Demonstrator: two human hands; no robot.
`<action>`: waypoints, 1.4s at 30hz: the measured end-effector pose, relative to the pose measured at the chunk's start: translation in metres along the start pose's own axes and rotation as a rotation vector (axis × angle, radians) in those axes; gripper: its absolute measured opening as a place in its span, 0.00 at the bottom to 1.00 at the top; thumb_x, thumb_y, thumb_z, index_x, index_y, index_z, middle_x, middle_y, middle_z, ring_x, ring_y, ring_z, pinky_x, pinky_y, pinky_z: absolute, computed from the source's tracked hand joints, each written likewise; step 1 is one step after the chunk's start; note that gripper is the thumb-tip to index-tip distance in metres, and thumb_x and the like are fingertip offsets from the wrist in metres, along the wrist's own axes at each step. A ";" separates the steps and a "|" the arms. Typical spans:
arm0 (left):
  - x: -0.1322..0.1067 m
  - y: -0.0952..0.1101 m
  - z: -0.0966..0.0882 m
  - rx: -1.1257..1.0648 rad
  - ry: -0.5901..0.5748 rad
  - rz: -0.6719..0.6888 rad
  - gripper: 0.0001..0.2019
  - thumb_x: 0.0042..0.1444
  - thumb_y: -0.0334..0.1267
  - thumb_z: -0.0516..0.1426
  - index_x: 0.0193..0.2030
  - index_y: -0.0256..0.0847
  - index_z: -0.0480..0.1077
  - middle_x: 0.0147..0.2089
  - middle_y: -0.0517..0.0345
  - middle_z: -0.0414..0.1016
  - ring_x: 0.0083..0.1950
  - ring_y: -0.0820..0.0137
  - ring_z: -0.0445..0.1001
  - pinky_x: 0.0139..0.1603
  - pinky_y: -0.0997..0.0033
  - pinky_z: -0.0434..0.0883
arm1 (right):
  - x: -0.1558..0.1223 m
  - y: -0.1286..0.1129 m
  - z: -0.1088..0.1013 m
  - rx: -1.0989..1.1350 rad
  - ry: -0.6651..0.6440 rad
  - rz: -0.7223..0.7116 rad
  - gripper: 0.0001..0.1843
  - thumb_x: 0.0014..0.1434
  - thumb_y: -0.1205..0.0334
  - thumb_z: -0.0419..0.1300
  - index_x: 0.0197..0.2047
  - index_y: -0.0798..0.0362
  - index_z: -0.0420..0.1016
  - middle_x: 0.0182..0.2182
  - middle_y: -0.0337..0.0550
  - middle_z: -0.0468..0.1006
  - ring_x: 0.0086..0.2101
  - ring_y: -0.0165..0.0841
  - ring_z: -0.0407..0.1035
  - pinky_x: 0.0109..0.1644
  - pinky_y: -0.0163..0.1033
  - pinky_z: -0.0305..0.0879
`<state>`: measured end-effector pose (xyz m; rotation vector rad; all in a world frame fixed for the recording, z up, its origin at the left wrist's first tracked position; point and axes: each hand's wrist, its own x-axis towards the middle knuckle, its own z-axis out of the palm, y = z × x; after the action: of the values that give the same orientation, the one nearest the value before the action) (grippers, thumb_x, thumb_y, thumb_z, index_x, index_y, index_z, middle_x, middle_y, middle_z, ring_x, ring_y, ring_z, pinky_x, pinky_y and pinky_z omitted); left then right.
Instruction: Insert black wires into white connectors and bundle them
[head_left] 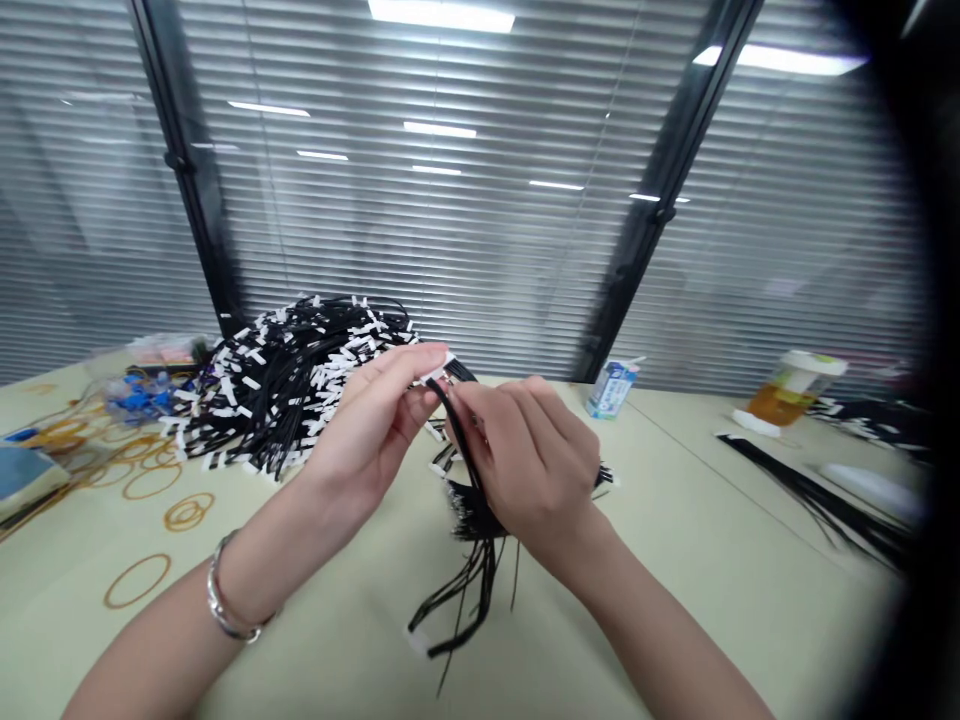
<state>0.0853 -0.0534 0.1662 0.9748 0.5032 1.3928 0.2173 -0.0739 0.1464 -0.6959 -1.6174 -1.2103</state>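
Observation:
Both hands meet above the middle of the table around a black cable [466, 440] with a white connector [441, 368] at its upper end. My left hand [375, 420], a silver bangle on its wrist, pinches that connector between thumb and fingers. Close beside it, my right hand [529, 450] is closed on the cable just below the connector; its fingertips are partly hidden. Under the hands lies a bunch of black cables [474, 515] with bare-looking ends. Some strands loop toward me and finish in a blurred white connector [417, 640].
A large heap of black cables [292, 370] with white ends sits at the back left. Rubber bands [187, 512] lie left, near blue pieces [142, 398]. A drink carton [611, 388], a cup of amber liquid [787, 390] and more cables [817, 490] are right. Window blinds rise behind.

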 end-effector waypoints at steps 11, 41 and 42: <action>0.001 0.000 0.003 -0.084 0.048 -0.101 0.08 0.45 0.31 0.66 0.29 0.35 0.71 0.27 0.65 0.67 0.24 0.85 0.67 0.22 0.91 0.66 | 0.005 -0.001 -0.006 -0.069 -0.057 -0.066 0.04 0.54 0.69 0.63 0.33 0.56 0.70 0.20 0.36 0.67 0.25 0.28 0.57 0.28 0.36 0.56; 0.000 -0.001 0.000 -0.043 0.054 -0.066 0.05 0.44 0.31 0.66 0.29 0.37 0.75 0.30 0.64 0.69 0.26 0.86 0.67 0.22 0.93 0.65 | 0.007 0.000 -0.013 -0.009 -0.178 0.050 0.02 0.58 0.69 0.59 0.33 0.55 0.70 0.23 0.37 0.71 0.27 0.28 0.61 0.34 0.35 0.59; -0.001 -0.002 -0.001 -0.023 0.031 -0.055 0.05 0.45 0.32 0.66 0.29 0.37 0.75 0.29 0.64 0.69 0.25 0.85 0.66 0.22 0.92 0.65 | 0.007 0.000 -0.013 -0.017 -0.175 0.045 0.03 0.57 0.70 0.59 0.33 0.54 0.70 0.23 0.37 0.71 0.27 0.28 0.61 0.34 0.35 0.59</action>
<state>0.0858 -0.0541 0.1641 0.9159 0.5323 1.3637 0.2192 -0.0869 0.1531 -0.8652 -1.7267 -1.1580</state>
